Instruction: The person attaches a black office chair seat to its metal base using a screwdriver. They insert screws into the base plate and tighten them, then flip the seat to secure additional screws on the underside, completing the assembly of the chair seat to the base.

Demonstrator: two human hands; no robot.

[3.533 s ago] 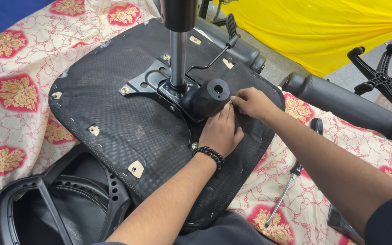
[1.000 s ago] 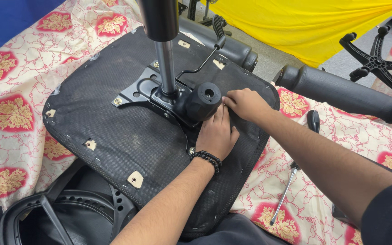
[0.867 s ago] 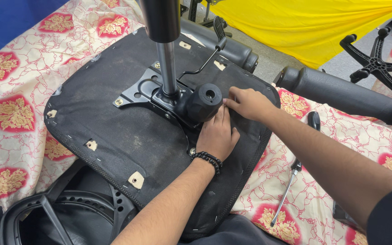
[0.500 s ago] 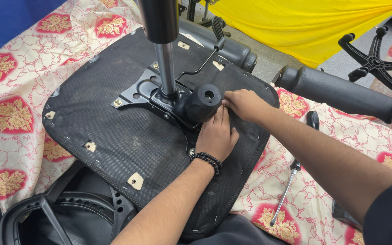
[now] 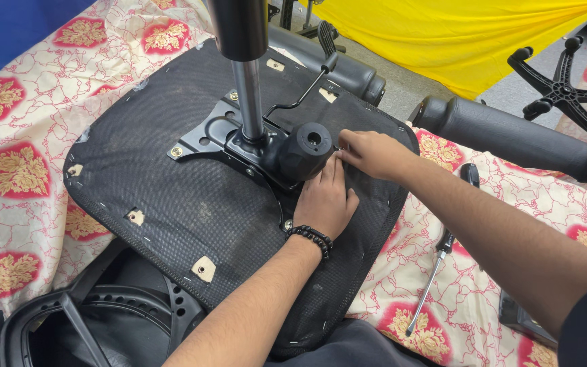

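- The left hand [image 5: 325, 200] is lying flat, fingers released, on the upturned chair seat [image 5: 191, 211] at frame centre.
- The right hand [image 5: 368, 151] is pinching something unseen beside the round knob [image 5: 305, 151].
- The seat is looking heavy and stiff; gripping its rim seems best.

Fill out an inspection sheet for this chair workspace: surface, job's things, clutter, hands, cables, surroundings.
Surface: floral cloth, red and cream, under everything.
Job's things: upturned chair seat, black fabric underside; metal mechanism plate with gas cylinder standing up; round black knob.
Clutter: screwdriver lying on the cloth; armrest; chair back frame.
Hands: left hand flat on the seat below the knob; right hand beside the knob, fingers pinched.
Cables: nothing seen.
Surroundings: yellow sheet; star base.
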